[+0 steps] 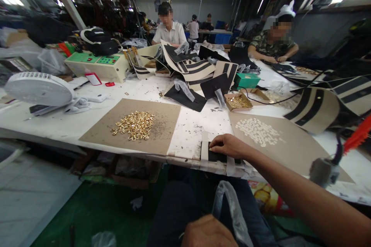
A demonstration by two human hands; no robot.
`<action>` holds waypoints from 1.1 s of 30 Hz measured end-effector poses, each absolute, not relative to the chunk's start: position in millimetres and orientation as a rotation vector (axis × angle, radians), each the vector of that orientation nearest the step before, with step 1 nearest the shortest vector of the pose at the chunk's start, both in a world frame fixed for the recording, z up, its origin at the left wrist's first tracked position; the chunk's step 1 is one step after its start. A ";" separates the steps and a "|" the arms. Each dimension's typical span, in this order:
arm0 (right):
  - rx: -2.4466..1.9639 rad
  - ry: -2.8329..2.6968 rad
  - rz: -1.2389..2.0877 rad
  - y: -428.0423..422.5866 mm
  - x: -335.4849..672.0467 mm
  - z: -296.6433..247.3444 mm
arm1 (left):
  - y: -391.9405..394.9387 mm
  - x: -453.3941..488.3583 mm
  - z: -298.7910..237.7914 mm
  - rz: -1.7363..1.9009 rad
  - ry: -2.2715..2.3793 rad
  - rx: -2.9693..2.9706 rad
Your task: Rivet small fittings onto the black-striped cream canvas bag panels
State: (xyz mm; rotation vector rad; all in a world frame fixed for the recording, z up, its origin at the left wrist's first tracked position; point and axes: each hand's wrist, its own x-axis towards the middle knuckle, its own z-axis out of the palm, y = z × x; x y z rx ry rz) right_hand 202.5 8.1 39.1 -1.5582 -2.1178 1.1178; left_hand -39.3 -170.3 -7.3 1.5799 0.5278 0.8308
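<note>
1. White worktable (52, 119): gold fittings (136, 124) heaped left, white pieces (257, 131) right.
2. Black pad (217, 156): near edge, between heaps.
3. Left hand (208, 232): near, below worktable; cannot tell its grip.
4. Right hand (227, 146): fingertips pinch 1 gold piece (210, 149) at the pad's left part.

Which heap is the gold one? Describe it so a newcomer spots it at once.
On the white table, find the brown sheet to the left of the right hand. On it lies the heap of gold pieces. Its gold colour sets it apart from the whitish pieces on the other sheet, and it lies unboxed, unlike the gold parts in the small box.
</note>
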 end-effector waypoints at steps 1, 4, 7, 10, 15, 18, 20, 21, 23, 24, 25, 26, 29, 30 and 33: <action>-1.563 -2.100 1.102 7.4 203.0 37.0 | -167.6 -37.4 -8.8 0.828 0.507 1.603; -1.606 -2.116 0.948 4.8 201.6 30.6 | -162.1 -32.8 -8.6 0.824 0.443 1.666; -1.642 -2.190 0.783 1.9 197.5 26.7 | -157.6 -35.3 1.9 0.825 0.399 1.715; -1.649 -2.219 0.748 1.4 195.2 27.0 | -151.6 -43.5 20.1 0.855 0.389 1.784; -1.569 -2.067 0.910 -5.3 208.0 42.6 | -145.7 -50.2 40.8 0.946 0.715 1.684; -1.519 -1.765 1.095 -27.9 221.5 55.0 | -142.7 -48.8 38.5 0.944 1.115 1.357; -1.388 -1.600 1.279 -49.6 226.3 58.9 | -137.4 -47.1 34.9 0.902 1.257 1.140; -1.284 -1.535 1.386 -60.8 226.5 59.1 | -133.6 -46.0 33.6 0.877 1.273 1.063; -1.100 -1.429 1.559 -80.8 222.9 57.3 | -124.7 -42.5 32.8 0.833 1.230 0.959; -1.041 -1.391 1.618 -88.7 219.6 55.9 | -120.0 -40.1 33.4 0.814 1.200 0.910; -1.003 -1.355 1.669 -94.9 215.7 54.8 | -115.5 -37.4 34.5 0.801 1.177 0.858; -0.972 -1.308 1.710 -99.4 211.7 54.0 | -111.3 -34.5 35.9 0.797 1.159 0.806; -0.860 -1.148 1.761 -104.8 200.9 52.9 | -102.6 -25.9 39.1 0.822 1.132 0.685; -0.863 -1.123 1.756 -105.2 197.7 52.1 | -101.4 -23.6 38.9 0.830 1.118 0.664; -1.128 -1.128 1.668 -107.4 188.1 45.5 | -104.1 -20.1 32.7 0.808 1.094 0.638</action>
